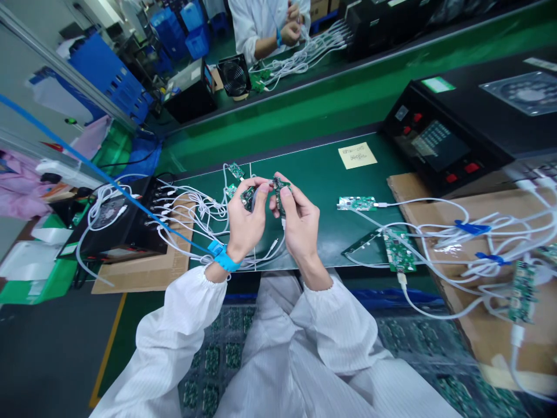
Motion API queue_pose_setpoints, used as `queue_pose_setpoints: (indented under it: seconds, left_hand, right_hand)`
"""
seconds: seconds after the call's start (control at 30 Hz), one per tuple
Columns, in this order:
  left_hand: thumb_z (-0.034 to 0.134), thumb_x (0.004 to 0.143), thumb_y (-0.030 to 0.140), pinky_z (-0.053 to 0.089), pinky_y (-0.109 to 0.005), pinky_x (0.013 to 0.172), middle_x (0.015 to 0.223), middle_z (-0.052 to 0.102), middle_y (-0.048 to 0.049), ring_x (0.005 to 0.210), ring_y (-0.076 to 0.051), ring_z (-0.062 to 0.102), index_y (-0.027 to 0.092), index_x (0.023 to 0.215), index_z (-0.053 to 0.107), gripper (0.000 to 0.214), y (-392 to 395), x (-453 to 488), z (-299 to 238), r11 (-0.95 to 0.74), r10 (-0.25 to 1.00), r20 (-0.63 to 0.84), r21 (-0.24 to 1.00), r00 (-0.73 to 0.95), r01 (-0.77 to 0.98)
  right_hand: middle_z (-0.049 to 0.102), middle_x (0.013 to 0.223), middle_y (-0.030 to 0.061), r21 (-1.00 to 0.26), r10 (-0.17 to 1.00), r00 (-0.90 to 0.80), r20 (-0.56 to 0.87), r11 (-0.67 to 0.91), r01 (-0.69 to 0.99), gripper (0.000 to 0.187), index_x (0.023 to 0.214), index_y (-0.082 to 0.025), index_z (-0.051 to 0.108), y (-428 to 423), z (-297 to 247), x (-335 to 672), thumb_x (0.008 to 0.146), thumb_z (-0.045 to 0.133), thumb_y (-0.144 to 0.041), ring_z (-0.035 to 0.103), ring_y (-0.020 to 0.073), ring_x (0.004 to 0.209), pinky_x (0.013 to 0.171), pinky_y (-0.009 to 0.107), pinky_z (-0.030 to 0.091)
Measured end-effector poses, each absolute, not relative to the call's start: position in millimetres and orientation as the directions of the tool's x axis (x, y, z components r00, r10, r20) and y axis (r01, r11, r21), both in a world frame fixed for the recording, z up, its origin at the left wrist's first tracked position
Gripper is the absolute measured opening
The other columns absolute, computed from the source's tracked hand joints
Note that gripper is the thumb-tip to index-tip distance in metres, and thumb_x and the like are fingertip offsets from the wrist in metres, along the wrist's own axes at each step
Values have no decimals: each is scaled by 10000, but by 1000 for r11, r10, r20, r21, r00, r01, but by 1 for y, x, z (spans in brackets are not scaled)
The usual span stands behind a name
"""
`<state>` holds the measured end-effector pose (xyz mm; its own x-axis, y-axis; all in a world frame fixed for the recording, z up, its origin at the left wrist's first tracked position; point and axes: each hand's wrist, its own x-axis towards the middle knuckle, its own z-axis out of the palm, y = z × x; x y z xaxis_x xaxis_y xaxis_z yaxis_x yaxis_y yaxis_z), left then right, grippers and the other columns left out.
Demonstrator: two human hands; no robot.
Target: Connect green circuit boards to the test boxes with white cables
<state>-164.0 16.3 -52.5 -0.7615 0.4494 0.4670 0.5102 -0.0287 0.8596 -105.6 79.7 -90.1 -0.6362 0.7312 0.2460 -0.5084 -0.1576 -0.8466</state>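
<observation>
Over the green work surface [313, 174] my two hands are close together. My left hand [246, 223], with a blue wrist strap [224, 256], is closed around a small green circuit board [248, 198], partly hidden by the fingers. Between the thumb and fingers of my right hand [301, 223] stands another green circuit board [278, 187], tilted upright. A white cable plug [284, 222] shows at that board's lower end. The left fingertips come close to this board's top; whether they touch it I cannot tell. Behind my left hand lie small boards [236, 170] with white cables.
Black boxes stand at left [126, 226] and right [448, 139], with bundled white cables [474, 226]. Cabled circuit boards [398, 249] lie right of my hands. A yellow note [357, 155] lies behind. Trays of boards [217, 360] are below. Across the green partition [278, 113] a person works.
</observation>
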Motion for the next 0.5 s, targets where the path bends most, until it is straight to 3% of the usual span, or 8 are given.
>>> queue_pose_setpoints:
  seconds: [0.13, 0.3, 0.5]
  left_hand:
    - [612, 976, 487, 515, -228, 596, 856, 677, -20, 657, -102, 620, 210, 975, 638, 279, 15, -167, -56, -18, 466, 445, 869, -765, 495]
    - [604, 987, 460, 561, -286, 849, 1000, 726, -54, 941, -159, 698, 208, 1001, 662, 259, 11, -171, -57, 71, 457, 508, 797, -730, 599]
    - [601, 994, 420, 546, -280, 863, 984, 723, -44, 931, -154, 697, 205, 997, 678, 229, 9, -174, -54, 119, 469, 559, 727, -684, 676]
  right_hand:
    - [700, 928, 40, -855, 743, -616, 262, -116, -505, 436, 1338, -254, 694, 80, -91, -106, 1005, 566, -504, 655, 164, 808, 786, 328, 599]
    - [723, 1057, 53, -875, 753, -592, 288, -44, -481, 440, 1355, -265, 683, 80, -94, -107, 1005, 565, -503, 660, 156, 821, 843, 337, 596]
    - [725, 1158, 60, -878, 754, -594, 280, -48, -475, 437, 1366, -270, 675, 78, -97, -108, 1006, 568, -493, 667, 144, 817, 832, 326, 598]
